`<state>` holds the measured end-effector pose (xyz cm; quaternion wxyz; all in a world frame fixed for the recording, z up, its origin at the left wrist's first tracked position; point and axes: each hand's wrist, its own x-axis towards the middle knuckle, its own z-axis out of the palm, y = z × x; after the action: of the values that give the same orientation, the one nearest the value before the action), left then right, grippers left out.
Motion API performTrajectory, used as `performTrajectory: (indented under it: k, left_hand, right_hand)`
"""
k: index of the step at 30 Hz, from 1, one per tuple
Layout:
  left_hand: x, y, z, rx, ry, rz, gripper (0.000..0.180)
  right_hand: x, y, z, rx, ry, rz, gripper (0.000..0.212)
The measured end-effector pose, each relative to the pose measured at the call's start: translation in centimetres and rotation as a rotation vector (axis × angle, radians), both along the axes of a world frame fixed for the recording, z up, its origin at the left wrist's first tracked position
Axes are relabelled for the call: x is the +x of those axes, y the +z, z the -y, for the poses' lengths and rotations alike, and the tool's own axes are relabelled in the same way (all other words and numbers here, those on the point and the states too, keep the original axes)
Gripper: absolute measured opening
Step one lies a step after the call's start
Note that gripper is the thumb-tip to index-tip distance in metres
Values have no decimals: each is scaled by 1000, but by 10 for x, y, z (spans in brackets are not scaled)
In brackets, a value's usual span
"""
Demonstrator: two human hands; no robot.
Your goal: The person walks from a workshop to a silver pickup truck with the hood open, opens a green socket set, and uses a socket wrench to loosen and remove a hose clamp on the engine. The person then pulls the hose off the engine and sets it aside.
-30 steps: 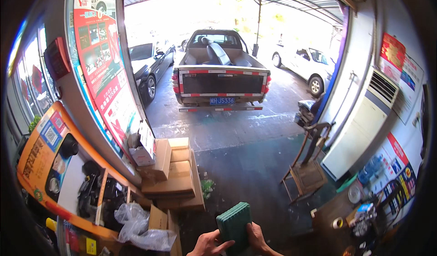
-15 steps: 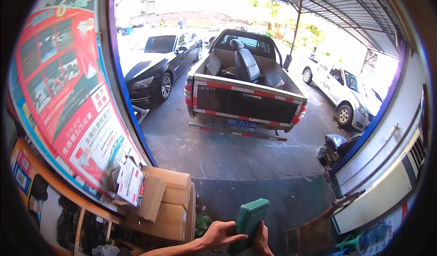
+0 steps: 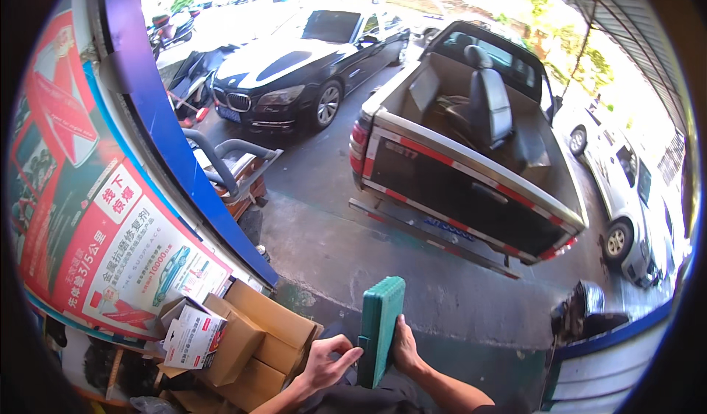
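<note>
L hand [image 3: 328, 364] half-curled, fingertip at side catch [image 3: 364, 342] of green case [image 3: 384, 324], can't tell if gripping | R hand [image 3: 406, 349] clasps opp. side, prob. to steady it | case near-upright btwn hands, catch twd L, likely for reach | cardboard boxes [image 3: 281, 329] left of L hand

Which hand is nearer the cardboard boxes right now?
Left. The left hand is just to the right of the cardboard boxes; the right hand is farther right, on the right side of the green case.
</note>
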<state>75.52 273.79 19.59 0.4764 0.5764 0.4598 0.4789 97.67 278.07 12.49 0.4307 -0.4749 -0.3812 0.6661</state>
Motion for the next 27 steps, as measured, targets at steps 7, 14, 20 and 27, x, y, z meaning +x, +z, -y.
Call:
performTrajectory:
  k: [7,14,20,27]
  left_hand:
    - [-57,-78,-203,87,226,259,39]
    - [-153,-22,-472,137,273,75,28]
    - [-229,24,-689,97,330,-336,43]
    - [-327,-31,-955,153,528,-249,51]
  right_hand:
    - [-88,6,-268,94,378,-2,78]
    - [-187,26,-527,62,299,55,73]
    - [-266,22,-735,155,298,-48,66]
    - [-388,-27,-1016,233,293,-78,64]
